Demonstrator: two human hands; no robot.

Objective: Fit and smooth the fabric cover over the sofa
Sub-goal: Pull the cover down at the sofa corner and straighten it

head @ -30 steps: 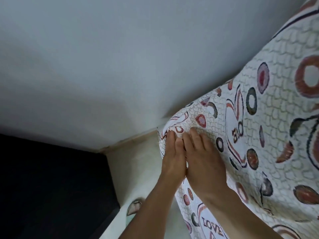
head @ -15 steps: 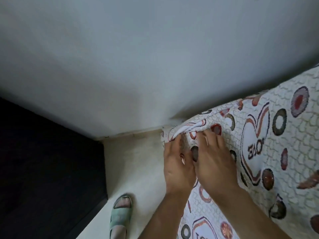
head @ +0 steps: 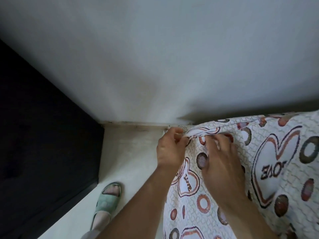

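The left hand [head: 170, 149] pinches the bunched edge of the cover [head: 279, 149] at the sofa's far corner, close to the wall [head: 155, 66]. The right hand [head: 222, 168] curls its fingers into the same fold just beside it. To do this well, both hands should probably draw the slack evenly down over the corner, then press the ridge flat. The sofa itself is wholly hidden under the cover, the right fingertips are tucked out of sight, and the cover's lower edge is cut off.
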